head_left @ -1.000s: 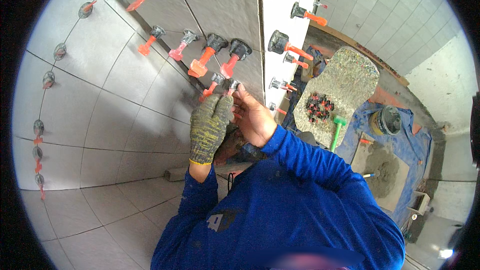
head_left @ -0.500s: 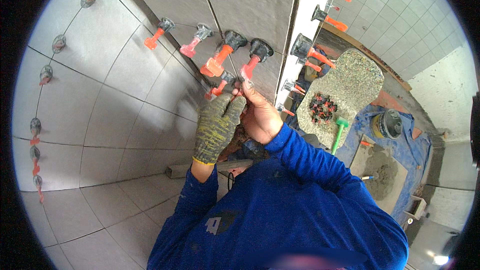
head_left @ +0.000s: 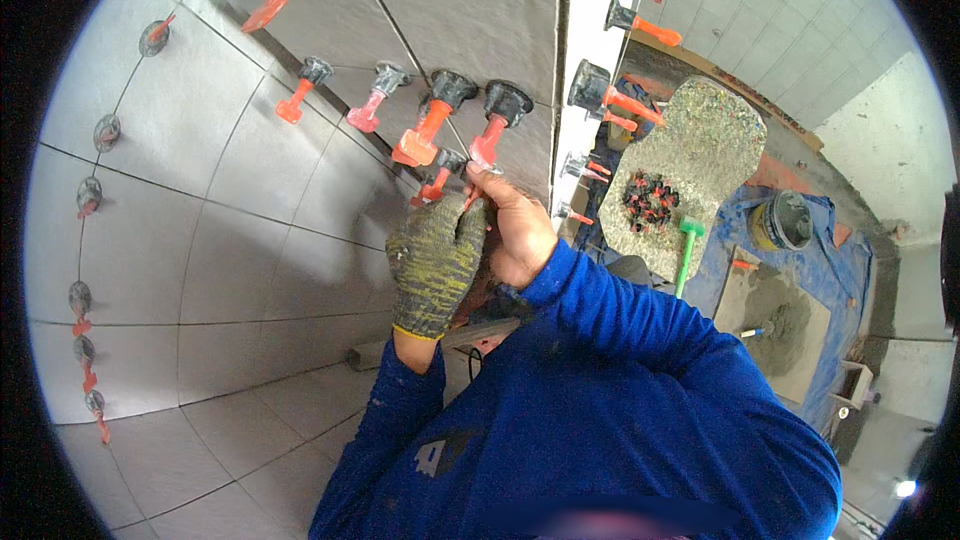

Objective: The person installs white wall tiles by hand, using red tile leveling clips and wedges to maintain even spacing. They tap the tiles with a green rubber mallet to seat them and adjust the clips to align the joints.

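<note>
- The right hand (head_left: 522,230), bare, pinches a red piece (head_left: 473,202), thumb and fingers narrow; the gloved left hand (head_left: 435,260) curls against it, its grip hidden.
- The red piece sits just below a black-capped clip (head_left: 488,140); its visible sliver slants up-right, ends covered.
- A second ago a grey cap showed beyond the fingertips; now they mostly cover that spot.
- Right: a bucket (head_left: 762,227), dark grey inside, contents unclear.
</note>
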{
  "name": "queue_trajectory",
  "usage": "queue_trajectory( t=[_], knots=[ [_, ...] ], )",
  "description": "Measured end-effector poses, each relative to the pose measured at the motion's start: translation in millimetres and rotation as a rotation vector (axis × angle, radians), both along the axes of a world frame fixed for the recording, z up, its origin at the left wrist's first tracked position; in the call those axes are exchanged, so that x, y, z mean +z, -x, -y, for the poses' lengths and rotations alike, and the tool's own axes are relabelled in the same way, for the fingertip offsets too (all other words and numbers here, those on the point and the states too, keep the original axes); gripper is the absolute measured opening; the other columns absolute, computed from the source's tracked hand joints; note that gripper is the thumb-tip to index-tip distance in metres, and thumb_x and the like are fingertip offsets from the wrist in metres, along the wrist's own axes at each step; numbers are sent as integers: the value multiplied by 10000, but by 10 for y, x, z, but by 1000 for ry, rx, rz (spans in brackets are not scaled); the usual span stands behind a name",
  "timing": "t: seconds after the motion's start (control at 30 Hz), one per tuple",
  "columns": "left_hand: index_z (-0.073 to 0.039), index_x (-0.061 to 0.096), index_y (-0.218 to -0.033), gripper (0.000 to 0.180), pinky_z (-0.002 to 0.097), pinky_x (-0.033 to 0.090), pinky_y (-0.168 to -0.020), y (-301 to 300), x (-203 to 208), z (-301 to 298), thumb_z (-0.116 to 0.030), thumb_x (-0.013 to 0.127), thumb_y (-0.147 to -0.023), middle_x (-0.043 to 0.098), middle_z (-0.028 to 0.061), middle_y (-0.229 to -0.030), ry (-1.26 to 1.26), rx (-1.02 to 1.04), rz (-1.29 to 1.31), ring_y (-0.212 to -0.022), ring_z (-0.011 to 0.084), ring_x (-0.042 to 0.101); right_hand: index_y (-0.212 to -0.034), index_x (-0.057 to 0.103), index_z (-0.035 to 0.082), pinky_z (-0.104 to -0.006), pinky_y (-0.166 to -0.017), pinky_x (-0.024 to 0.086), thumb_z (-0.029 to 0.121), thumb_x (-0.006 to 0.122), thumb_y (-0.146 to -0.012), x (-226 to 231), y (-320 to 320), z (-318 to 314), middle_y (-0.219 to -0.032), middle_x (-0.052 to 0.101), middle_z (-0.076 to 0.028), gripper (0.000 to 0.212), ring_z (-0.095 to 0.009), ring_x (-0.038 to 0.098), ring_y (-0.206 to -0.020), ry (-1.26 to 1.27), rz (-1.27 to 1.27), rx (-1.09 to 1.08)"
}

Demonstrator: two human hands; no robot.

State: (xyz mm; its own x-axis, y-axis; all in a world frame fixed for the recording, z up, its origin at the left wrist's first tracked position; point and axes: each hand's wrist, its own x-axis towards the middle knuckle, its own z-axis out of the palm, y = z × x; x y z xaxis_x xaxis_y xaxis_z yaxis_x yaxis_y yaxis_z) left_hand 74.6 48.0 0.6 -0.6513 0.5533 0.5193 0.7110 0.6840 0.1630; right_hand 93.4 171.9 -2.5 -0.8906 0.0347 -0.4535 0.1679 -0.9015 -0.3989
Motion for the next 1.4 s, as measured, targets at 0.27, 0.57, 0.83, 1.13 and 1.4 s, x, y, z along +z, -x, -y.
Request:
queue_trajectory(
  t=[0.27,0.57,0.83,1.13,1.4],
  knots=[
    [-114,650,-916,89,441,459,-614,-65,-1,-22,-199,642,-891,613,93,-759,-12,-40,-154,-703,303,601,-913,721,72,-226,-602,395,263,676,-941,-79,-188,-77,-810,670,24,198,-58,521,-653,-403,-78,-80],
    [-54,647,-1148,249,384,492,-642,-43,-102,17,-91,624,-903,654,110,-859,-394,-231,408,-761,274,635,-909,694,5,-263,-550,389,339,603,-987,-130,-369,-150,-673,576,17,356,-71,464,-612,-757,-98,-46],
    [-23,673,-1075,196,354,535,-707,-188,-236,-70,-116,633,-907,698,143,-886,-662,61,767,-771,258,682,-1006,681,13,-226,-579,408,351,584,-1000,-175,-517,-262,-752,593,31,352,-45,492,-668,-828,-158,0],
    [4,683,-976,158,325,537,-692,-211,415,219,-137,657,-912,713,102,-891,-272,-357,769,-771,206,680,-962,661,19,-241,-622,456,278,679,-948,-7,-645,-329,-769,643,-3,260,-68,563,-694,-899,-327,74],
    [-95,631,-1218,412,391,540,-802,358,474,496,-62,652,-808,662,130,-1098,-11,-181,-226,-964,298,654,-1016,638,60,-249,-617,471,199,735,-863,-193,-348,-96,-833,646,-2,228,-105,574,-670,-318,-162,139]
  ],
)
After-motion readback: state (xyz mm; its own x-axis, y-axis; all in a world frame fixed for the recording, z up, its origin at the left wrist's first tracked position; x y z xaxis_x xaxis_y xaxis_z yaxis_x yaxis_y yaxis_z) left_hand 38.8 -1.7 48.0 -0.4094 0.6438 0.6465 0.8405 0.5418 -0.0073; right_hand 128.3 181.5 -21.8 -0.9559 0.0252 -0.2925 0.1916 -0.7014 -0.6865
